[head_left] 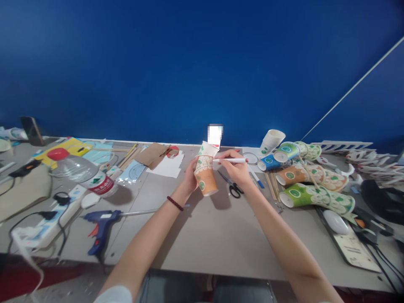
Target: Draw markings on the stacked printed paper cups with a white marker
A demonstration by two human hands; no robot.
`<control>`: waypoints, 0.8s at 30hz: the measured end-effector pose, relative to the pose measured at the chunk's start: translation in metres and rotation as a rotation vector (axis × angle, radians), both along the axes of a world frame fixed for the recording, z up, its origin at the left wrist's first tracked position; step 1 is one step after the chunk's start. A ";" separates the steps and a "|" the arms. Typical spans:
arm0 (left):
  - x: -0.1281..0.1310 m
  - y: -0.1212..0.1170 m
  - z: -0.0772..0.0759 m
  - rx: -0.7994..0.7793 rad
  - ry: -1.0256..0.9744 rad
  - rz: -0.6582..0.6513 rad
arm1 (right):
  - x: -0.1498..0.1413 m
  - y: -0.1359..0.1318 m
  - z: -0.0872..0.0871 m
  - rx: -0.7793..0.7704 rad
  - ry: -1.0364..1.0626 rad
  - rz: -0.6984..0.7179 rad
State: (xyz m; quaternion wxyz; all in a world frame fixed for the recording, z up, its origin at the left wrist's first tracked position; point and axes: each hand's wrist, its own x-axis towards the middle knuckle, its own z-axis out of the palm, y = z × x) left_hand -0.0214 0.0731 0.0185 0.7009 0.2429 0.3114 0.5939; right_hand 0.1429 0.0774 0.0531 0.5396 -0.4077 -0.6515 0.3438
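Observation:
My left hand (190, 176) is wrapped round a pair of joined paper cups (205, 179), held tilted above the middle of the table. The lower cup is orange with a round green mark; the upper part is white with green leaf shapes. My right hand (237, 169) grips a white marker (232, 160) with a reddish end, its tip at the side of the cups near where they join. I cannot tell if the tip touches. Just below my right hand lie black-handled scissors (234, 190) and a blue-capped white marker (256, 176).
At left are a plastic bottle (83, 170), a blue glue gun (104, 227) and a power strip (59, 219). Cardboard (153, 155) and white paper (167, 166) lie behind my left hand. Right of me are stacked white cups (271, 141), several joined paper cups (315, 198) and a mouse (335, 221).

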 end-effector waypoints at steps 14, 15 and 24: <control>0.001 -0.001 0.001 -0.001 0.057 -0.053 | -0.002 -0.002 0.003 0.004 -0.014 -0.007; 0.001 -0.001 0.000 -0.003 0.057 -0.068 | -0.002 -0.002 0.003 0.004 -0.019 -0.008; 0.002 0.002 -0.008 -0.067 0.039 -0.087 | -0.004 -0.004 0.004 0.056 -0.075 -0.020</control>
